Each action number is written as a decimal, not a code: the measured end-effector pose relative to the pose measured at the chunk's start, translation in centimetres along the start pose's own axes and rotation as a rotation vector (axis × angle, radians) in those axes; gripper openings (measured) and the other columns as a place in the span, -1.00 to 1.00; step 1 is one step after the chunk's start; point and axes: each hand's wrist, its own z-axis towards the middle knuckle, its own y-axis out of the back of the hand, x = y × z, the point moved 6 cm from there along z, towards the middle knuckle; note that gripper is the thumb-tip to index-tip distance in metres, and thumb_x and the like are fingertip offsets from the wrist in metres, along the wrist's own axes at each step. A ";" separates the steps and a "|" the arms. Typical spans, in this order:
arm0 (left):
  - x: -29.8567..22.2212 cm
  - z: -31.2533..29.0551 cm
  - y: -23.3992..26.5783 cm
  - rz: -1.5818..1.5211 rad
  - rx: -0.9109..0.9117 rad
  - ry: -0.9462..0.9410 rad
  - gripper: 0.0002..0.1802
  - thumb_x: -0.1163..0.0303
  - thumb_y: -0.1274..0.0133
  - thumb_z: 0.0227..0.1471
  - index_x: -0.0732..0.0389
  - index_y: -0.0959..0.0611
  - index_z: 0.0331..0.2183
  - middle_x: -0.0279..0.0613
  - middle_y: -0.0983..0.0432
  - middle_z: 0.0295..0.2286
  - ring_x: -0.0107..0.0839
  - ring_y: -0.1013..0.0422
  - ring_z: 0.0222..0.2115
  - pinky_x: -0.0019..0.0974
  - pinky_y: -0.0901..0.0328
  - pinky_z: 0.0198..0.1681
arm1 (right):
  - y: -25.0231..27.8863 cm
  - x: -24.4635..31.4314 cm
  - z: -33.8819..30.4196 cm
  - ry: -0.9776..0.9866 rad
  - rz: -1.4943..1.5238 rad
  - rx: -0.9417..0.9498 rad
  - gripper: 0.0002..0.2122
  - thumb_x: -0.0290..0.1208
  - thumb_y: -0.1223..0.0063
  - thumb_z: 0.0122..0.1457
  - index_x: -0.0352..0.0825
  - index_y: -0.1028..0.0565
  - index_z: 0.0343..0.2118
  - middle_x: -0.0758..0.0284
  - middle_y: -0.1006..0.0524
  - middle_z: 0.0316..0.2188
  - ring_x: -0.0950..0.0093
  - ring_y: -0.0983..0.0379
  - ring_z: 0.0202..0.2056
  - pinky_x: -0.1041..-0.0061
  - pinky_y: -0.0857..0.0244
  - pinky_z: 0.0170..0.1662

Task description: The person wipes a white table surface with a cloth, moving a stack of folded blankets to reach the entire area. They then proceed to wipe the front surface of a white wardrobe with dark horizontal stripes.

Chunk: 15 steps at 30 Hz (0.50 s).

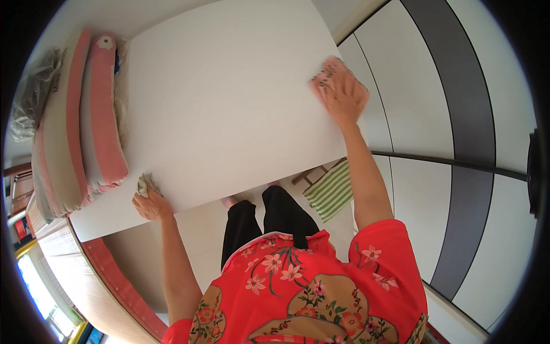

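Note:
A large white flat panel (pixel 229 103) fills the middle of the view. My right hand (pixel 344 96) lies flat near its far right edge, pressing a pink cloth (pixel 327 67) against the surface. At the panel's near left edge, my left hand (pixel 151 205) grips a small crumpled pale cloth (pixel 146 184) that touches the edge. Both arms are stretched out in front of me. Below them I see my red flowered shirt and black trousers.
Folded pink and cream bedding (pixel 86 126) is stacked on the panel's left side, with a clear plastic bag (pixel 31 92) beyond it. A green-striped cloth (pixel 331 192) lies on a wooden stool below. White and grey cupboard doors (pixel 458 132) stand at the right.

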 end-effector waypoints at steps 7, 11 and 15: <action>-0.8 0.1 0.0 0.033 0.016 -0.001 -0.56 0.00 -0.03 0.03 0.19 -0.56 -0.26 -0.18 -0.47 -0.23 -0.13 -0.38 -0.16 -0.04 -0.21 -0.09 | -8.6 10.3 -8.8 0.134 0.054 -0.151 -0.46 -0.09 0.29 0.29 -0.18 -0.11 0.28 0.30 0.00 0.34 0.22 0.19 0.36 -0.11 0.40 0.29; -1.0 0.2 0.0 0.061 0.041 -0.003 -0.49 -0.10 0.00 0.05 0.19 -0.58 -0.27 -0.19 -0.46 -0.22 -0.15 -0.37 -0.14 -0.04 -0.20 -0.08 | -7.4 24.1 -19.4 0.748 0.372 -0.046 -0.54 -0.17 0.04 0.12 -0.02 -0.35 0.14 0.36 -0.13 0.29 0.18 0.11 0.33 -0.22 0.34 0.27; -1.1 0.5 0.2 0.066 0.047 -0.014 -0.48 -0.12 0.02 0.06 0.19 -0.58 -0.27 -0.19 -0.46 -0.22 -0.15 -0.37 -0.14 -0.06 -0.21 -0.08 | -8.3 23.2 -21.1 0.976 0.546 -0.236 -0.55 -0.04 -0.09 -0.02 -0.01 -0.49 -0.02 0.36 -0.27 0.17 0.17 -0.03 0.26 -0.17 0.19 0.24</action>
